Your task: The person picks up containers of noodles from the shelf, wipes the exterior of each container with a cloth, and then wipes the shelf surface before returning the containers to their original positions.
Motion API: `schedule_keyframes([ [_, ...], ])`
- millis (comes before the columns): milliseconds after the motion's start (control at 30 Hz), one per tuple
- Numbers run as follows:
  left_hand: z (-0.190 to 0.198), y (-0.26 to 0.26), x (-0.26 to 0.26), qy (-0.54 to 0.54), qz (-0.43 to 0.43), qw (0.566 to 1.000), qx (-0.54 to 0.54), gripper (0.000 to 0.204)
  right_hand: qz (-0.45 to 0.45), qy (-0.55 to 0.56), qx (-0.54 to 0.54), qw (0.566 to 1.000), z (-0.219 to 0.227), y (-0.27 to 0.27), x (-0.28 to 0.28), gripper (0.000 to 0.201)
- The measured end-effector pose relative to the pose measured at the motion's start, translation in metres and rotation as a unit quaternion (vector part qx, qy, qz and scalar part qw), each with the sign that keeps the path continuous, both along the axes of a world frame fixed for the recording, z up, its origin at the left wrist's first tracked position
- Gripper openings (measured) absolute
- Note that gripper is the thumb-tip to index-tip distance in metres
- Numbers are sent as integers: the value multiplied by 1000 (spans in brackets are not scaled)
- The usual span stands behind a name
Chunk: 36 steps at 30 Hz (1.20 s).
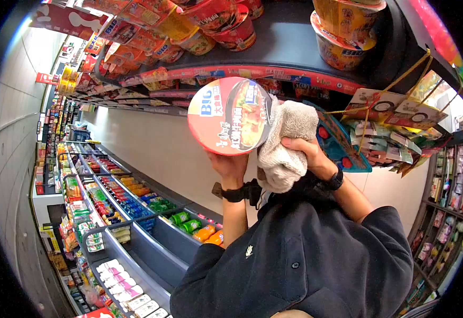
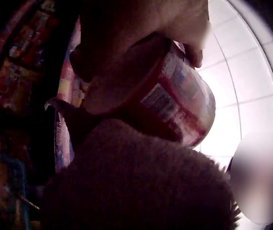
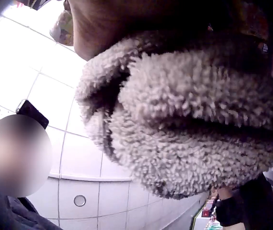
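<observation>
A large red instant noodle bowl [image 1: 226,116], marked BIG on its printed lid, is tilted with the lid toward the head camera. My left hand [image 1: 230,167] grips it from the near side, most fingers hidden behind it. In the left wrist view the side of the noodle bowl [image 2: 170,103] shows below my left hand [image 2: 136,31]. My right hand [image 1: 308,153] holds a bunched grey fluffy cloth [image 1: 284,143], thumb on top, against the bowl's right edge. Thick folds of the cloth [image 3: 189,124] fill much of the right wrist view.
Ahead, a dark shelf [image 1: 284,37] carries stacked noodle bowls [image 1: 345,37]. To the left, a low rack [image 1: 162,259] holds rows of bottles [image 1: 205,232]. A blue basket-like item [image 1: 342,148] and hanging packets [image 1: 385,143] are close on the right. Pale floor [image 1: 152,138] runs between the shelves.
</observation>
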<state>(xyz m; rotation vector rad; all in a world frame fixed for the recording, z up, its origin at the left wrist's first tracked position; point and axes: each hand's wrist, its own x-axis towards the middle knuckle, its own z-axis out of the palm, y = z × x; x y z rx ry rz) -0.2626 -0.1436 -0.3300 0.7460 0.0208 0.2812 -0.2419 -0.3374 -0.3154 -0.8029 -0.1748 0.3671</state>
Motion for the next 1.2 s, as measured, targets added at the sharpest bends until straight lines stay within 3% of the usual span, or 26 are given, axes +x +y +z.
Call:
schedule_keyframes([
  [67,-2,-3,-2,1,-20,1000,-18,79,-24,-7,9,1000,2,1,0,54],
  [133,-4,-6,-3,3,-42,998,-41,80,24,56,20,998,5,-8,1,52],
  [233,-4,-4,-3,32,-33,996,-72,75,145,192,143,960,-18,-32,15,33],
  [267,-7,-1,-3,40,-25,996,-76,74,-61,22,-72,995,-28,-28,8,31],
  [300,-10,2,-6,40,-22,996,-80,74,-142,-127,-202,961,-27,-32,13,35],
  [367,-19,11,-14,-13,-44,998,-33,77,-105,-101,10,989,-17,-42,21,38],
  [400,-26,16,-19,-36,-60,998,-4,81,57,100,141,983,-3,-52,33,42],
  [433,-15,8,-20,-13,-19,995,99,94,52,11,73,996,12,-56,33,43],
  [500,7,-14,-18,-55,-38,967,246,100,17,-75,-74,994,22,-39,29,47],
  [567,11,-19,-13,-40,-79,968,235,100,18,-113,-155,981,35,-30,31,59],
  [633,8,-13,-8,-9,-123,976,182,100,14,-172,-152,973,46,-28,34,60],
  [700,6,-9,-6,11,-150,976,159,101,22,-379,-185,906,56,-29,41,65],
  [767,6,-5,-8,24,-169,975,145,101,91,-470,-161,863,68,-27,40,73],
  [833,2,3,-8,35,-182,975,127,102,124,-591,-209,769,81,-24,31,74],
  [900,-8,14,-12,55,-206,973,91,103,101,-607,-245,749,81,-28,26,71],
  [967,-15,20,-15,75,-226,970,55,104,-8,-439,-227,869,71,-34,19,65],
  [1000,10,6,-11,27,-176,982,66,113,-95,-407,-235,877,56,-32,24,54],
  [1033,29,-4,-6,-26,-166,978,121,116,-54,-219,-270,936,53,-34,25,42],
  [1067,30,-3,-5,-26,-167,975,147,114,-70,-98,-188,975,28,-32,32,35],
  [1133,24,4,-4,-32,-169,969,177,111,-27,23,-109,993,16,-35,40,29],
  [1167,6,17,-4,-16,-162,982,100,107,13,73,-53,996,9,-40,42,29],
  [1200,-13,30,-4,3,-154,988,23,103,-22,31,-91,995,-11,-43,40,30],
])
